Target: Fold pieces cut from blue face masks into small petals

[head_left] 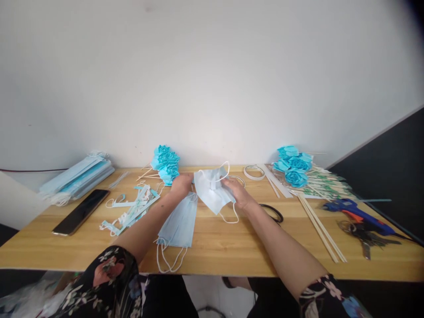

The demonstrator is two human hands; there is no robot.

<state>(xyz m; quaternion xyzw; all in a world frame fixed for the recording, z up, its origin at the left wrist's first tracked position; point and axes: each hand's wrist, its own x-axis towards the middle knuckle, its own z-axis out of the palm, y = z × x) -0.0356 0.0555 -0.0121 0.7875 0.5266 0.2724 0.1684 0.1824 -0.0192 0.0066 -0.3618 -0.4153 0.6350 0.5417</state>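
Observation:
A pale blue face mask (212, 198) is held up above the middle of the table, opened out with its white ear loops hanging loose. My right hand (237, 193) grips its right edge, thumb toward the front. At the mask's left edge, my left hand (182, 185) is closed, and its fingertips are partly hidden. Under my left hand, flat masks (179, 221) lie on the wood with their loops toward the front edge. Blue fabric roses (165, 161) on sticks rest just behind that hand.
Cut mask strips (134, 210), a phone (81, 212) and a mask stack (79, 176) lie left. To the right are tape (254, 172), a black ring (276, 214), wooden sticks (321, 227), more roses (294, 165), a blue glue gun (361, 214) and keys (364, 240).

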